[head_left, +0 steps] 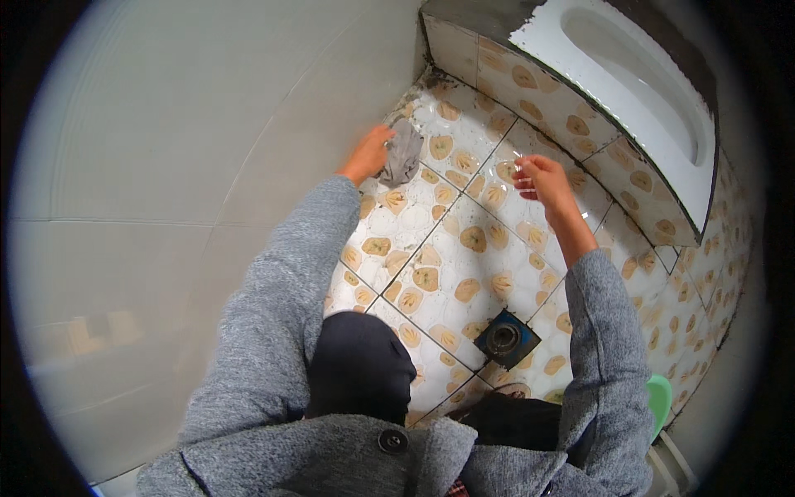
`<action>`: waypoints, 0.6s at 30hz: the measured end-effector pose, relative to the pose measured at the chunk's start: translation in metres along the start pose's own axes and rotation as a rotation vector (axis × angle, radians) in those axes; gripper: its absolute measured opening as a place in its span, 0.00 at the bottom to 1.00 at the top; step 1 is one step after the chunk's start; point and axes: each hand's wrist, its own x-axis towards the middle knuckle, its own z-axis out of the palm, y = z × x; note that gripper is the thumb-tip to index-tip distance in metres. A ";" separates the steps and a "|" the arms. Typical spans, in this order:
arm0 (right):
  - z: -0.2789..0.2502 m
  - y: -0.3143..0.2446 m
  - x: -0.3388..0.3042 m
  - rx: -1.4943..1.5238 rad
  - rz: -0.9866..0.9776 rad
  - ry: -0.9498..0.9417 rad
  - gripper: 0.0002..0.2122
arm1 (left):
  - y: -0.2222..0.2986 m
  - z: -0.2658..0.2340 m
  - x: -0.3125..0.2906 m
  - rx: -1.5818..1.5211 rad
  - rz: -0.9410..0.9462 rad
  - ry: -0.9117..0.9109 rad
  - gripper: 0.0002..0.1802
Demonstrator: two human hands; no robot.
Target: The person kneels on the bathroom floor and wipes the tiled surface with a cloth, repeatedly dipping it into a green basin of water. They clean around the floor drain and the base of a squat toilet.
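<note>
My left hand is closed on a crumpled grey cloth beside the left wall. The cloth rests against the patterned floor tiles near the far corner and looks wet. Over the floor to the right hovers my right hand, its fingers loosely bent and apart, with nothing seen in them. White floor tiles with tan and brown pebble shapes lie below both hands. Dirt marks the tile edge along the wall by the cloth.
A raised tiled step at the far right carries a white squat toilet. In the floor near my feet sits a square drain. A green plastic rim shows at the lower right. The pale wall stands close on my left.
</note>
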 end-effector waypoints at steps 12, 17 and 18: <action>0.079 0.027 -0.008 -0.203 0.026 -0.149 0.10 | 0.015 0.050 -0.095 0.332 0.189 -0.002 0.05; 0.127 0.063 -0.005 -0.306 -0.106 -0.220 0.11 | 0.019 0.006 -0.227 0.375 0.066 -0.239 0.06; 0.140 0.080 -0.002 -0.360 -0.100 -0.266 0.12 | 0.012 0.005 -0.252 0.376 0.019 -0.263 0.06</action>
